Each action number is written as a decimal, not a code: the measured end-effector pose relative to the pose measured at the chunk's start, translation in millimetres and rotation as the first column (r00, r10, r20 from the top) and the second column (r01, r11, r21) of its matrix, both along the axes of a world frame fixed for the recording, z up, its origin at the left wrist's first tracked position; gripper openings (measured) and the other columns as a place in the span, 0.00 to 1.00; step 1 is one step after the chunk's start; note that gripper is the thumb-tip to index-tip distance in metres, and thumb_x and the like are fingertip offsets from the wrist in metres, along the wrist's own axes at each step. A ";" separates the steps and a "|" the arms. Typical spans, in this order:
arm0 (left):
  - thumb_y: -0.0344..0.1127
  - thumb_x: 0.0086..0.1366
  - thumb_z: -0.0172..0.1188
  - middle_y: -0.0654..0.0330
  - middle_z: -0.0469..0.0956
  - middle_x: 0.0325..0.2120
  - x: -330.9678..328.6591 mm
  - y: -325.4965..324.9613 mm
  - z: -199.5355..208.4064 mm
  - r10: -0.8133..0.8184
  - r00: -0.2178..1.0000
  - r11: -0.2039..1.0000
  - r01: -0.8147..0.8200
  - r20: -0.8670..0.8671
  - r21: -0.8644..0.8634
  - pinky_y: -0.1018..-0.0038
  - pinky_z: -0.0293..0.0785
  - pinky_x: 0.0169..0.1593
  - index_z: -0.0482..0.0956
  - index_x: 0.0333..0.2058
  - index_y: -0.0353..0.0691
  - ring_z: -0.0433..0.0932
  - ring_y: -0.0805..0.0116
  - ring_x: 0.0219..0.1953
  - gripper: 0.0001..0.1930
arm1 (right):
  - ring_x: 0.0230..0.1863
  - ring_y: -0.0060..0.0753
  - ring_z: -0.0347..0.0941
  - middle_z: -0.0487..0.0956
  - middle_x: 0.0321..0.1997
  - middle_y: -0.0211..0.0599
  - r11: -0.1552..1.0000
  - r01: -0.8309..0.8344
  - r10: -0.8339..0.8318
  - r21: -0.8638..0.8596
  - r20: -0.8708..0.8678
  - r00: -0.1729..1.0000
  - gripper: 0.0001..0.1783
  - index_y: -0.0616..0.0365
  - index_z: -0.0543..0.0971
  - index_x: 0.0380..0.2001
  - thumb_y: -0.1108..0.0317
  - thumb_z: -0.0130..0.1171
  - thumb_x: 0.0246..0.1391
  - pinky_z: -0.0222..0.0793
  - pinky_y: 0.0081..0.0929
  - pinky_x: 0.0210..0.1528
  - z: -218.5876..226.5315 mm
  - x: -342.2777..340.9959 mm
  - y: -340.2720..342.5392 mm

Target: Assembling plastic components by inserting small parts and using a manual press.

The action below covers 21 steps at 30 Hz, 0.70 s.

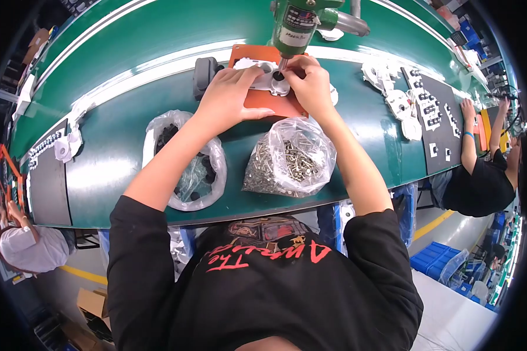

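Observation:
A white plastic part point(263, 81) lies on an orange board point(281, 104), under the metal tip of a green press-like tool point(295, 35). My left hand point(231, 93) holds the part's left end, its fingers bent over it and its thumb stretched apart over the board. My right hand point(311, 85) is closed in a pinch beside the tool's tip, next to a round black piece point(279, 76) on the part. What sits between those fingertips is hidden.
Nearer me stand a clear bag of metal screws point(290, 161) and a plastic-lined container with black pieces point(202, 175). A dark grey block point(204, 79) is left of the board. White parts point(401, 105) and a dark mat point(442, 117) lie right. Co-workers sit at both sides.

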<state>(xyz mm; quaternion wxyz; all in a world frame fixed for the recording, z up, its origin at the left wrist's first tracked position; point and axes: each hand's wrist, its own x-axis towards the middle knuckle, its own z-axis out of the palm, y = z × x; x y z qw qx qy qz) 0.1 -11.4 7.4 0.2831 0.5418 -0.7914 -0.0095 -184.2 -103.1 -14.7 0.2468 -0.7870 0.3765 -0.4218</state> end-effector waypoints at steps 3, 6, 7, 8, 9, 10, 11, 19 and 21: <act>0.56 0.42 0.68 0.52 0.75 0.43 0.8 1.2 -1.3 -0.018 1.000 0.999 0.018 -0.004 -0.030 0.64 0.62 0.55 0.66 0.49 0.38 0.72 0.56 0.48 0.39 | 0.34 0.32 0.74 0.77 0.32 0.40 0.999 -0.021 0.020 0.042 0.028 0.999 0.08 0.67 0.77 0.29 0.73 0.60 0.44 0.69 0.23 0.39 3.1 1.4 2.5; 0.55 0.41 0.68 0.52 0.74 0.44 0.4 2.0 -2.4 -0.038 0.999 0.997 0.038 0.000 -0.072 0.64 0.62 0.55 0.66 0.48 0.38 0.72 0.56 0.48 0.39 | 0.36 0.32 0.74 0.77 0.33 0.41 1.000 -0.028 0.028 0.004 -0.004 1.000 0.08 0.67 0.77 0.29 0.73 0.59 0.45 0.68 0.23 0.40 3.5 1.8 3.3; 0.55 0.41 0.69 0.52 0.74 0.45 -0.2 2.3 -3.2 -0.037 0.999 0.996 0.037 0.000 -0.077 0.64 0.62 0.55 0.67 0.48 0.38 0.72 0.55 0.48 0.38 | 0.36 0.32 0.74 0.77 0.33 0.41 1.000 -0.031 0.031 0.003 -0.005 1.000 0.08 0.67 0.77 0.29 0.73 0.59 0.45 0.68 0.23 0.40 3.2 0.6 4.9; 0.55 0.41 0.69 0.52 0.74 0.45 -0.5 1.8 -4.9 -0.033 0.999 0.996 0.033 -0.001 -0.079 0.64 0.62 0.55 0.67 0.48 0.38 0.72 0.55 0.48 0.38 | 0.38 0.33 0.73 0.77 0.34 0.41 0.998 -0.057 0.057 -0.011 0.016 0.998 0.08 0.66 0.78 0.30 0.74 0.59 0.45 0.68 0.24 0.42 2.7 -1.3 6.3; 0.55 0.41 0.69 0.52 0.73 0.45 -0.9 1.8 -7.5 -0.027 1.000 0.994 0.027 0.006 -0.103 0.64 0.63 0.55 0.67 0.47 0.39 0.72 0.55 0.48 0.37 | 0.40 0.34 0.72 0.78 0.35 0.41 0.996 -0.082 0.083 -0.026 0.036 0.996 0.08 0.65 0.79 0.32 0.74 0.58 0.46 0.67 0.25 0.43 3.1 -3.6 8.0; 0.54 0.41 0.69 0.52 0.73 0.45 -1.2 1.0 -10.1 -0.020 1.000 0.992 0.022 0.012 -0.127 0.64 0.63 0.55 0.68 0.46 0.39 0.72 0.54 0.48 0.37 | 0.40 0.34 0.72 0.78 0.35 0.41 0.996 -0.086 0.087 -0.028 0.034 0.996 0.08 0.65 0.79 0.32 0.74 0.58 0.46 0.67 0.25 0.43 5.0 -7.2 9.4; 0.53 0.40 0.69 0.52 0.73 0.46 -1.7 0.5 -12.6 -0.029 1.000 0.988 0.030 0.006 -0.148 0.64 0.64 0.54 0.69 0.45 0.39 0.71 0.54 0.48 0.36 | 0.42 0.36 0.71 0.78 0.37 0.40 0.987 -0.124 0.120 -0.100 -0.039 0.992 0.09 0.62 0.79 0.33 0.75 0.58 0.46 0.67 0.27 0.45 6.7 -11.8 12.0; 0.51 0.38 0.70 0.48 0.70 0.48 -3.8 1.8 -16.7 -0.050 0.998 0.982 0.053 0.025 -0.184 0.63 0.63 0.56 0.69 0.44 0.36 0.70 0.53 0.49 0.36 | 0.52 0.41 0.67 0.76 0.46 0.41 0.937 -0.170 0.140 -0.304 -0.117 0.983 0.12 0.55 0.81 0.37 0.73 0.55 0.48 0.62 0.32 0.54 3.9 -26.5 25.0; 0.50 0.36 0.71 0.47 0.69 0.49 -1.6 2.9 -21.1 -0.045 0.999 0.982 0.050 0.027 -0.182 0.62 0.61 0.58 0.70 0.43 0.35 0.69 0.53 0.50 0.36 | 0.52 0.37 0.68 0.76 0.47 0.41 0.973 -0.069 0.061 -0.219 -0.044 0.997 0.13 0.56 0.80 0.40 0.72 0.54 0.50 0.60 0.30 0.55 13.2 -42.5 18.4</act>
